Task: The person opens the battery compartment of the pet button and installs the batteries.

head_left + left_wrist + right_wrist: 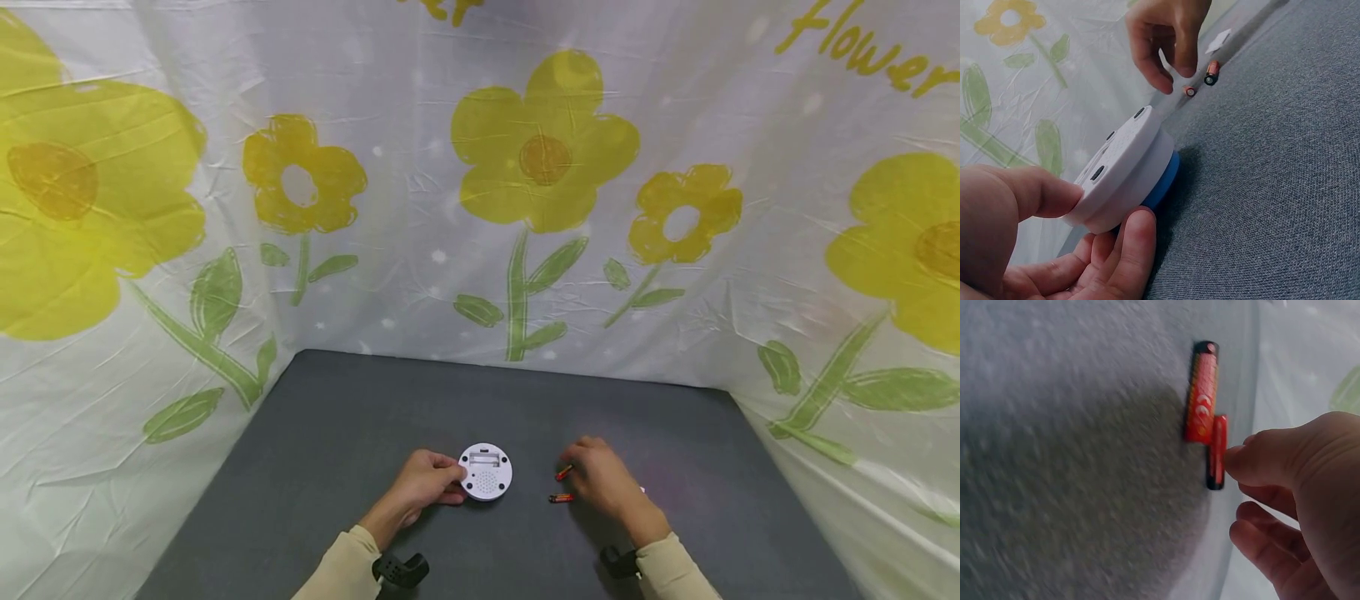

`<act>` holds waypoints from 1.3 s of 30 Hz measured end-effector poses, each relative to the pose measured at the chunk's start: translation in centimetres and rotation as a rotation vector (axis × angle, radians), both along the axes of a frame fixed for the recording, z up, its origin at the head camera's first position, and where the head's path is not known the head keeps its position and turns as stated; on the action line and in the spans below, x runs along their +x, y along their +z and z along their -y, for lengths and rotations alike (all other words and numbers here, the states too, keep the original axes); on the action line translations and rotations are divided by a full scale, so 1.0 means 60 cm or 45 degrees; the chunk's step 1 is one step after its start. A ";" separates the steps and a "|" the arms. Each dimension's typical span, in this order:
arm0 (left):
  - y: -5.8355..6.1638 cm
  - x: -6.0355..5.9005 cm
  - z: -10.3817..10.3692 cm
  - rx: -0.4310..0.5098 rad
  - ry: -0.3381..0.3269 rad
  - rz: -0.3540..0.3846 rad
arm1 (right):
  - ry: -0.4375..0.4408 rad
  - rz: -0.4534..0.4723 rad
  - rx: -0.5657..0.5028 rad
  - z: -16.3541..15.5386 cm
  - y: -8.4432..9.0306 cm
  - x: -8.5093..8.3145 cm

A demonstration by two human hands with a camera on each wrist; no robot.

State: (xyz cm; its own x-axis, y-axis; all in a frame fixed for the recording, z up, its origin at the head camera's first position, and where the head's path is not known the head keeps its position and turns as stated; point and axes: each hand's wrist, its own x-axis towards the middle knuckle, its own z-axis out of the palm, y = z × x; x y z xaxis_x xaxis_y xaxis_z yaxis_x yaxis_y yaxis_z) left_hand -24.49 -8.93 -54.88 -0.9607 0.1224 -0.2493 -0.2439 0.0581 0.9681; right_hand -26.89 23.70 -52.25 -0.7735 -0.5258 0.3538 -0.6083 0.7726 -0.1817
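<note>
Your left hand [427, 483] grips the round white device [485, 472]; your right hand [606, 482], fingers loose, touches one red battery [564, 472] on the tabletop [337, 433].

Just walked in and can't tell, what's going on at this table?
A person sits at a grey table. Their left hand grips a round white device lying back-up, its battery slot open and empty. Their right hand reaches for two red batteries lying on the table, fingertips at the farther one. No battery is in yet.
</note>
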 end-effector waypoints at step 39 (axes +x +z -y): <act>0.003 0.001 0.001 0.004 -0.007 0.004 | 0.056 0.034 -0.015 0.045 0.061 -0.008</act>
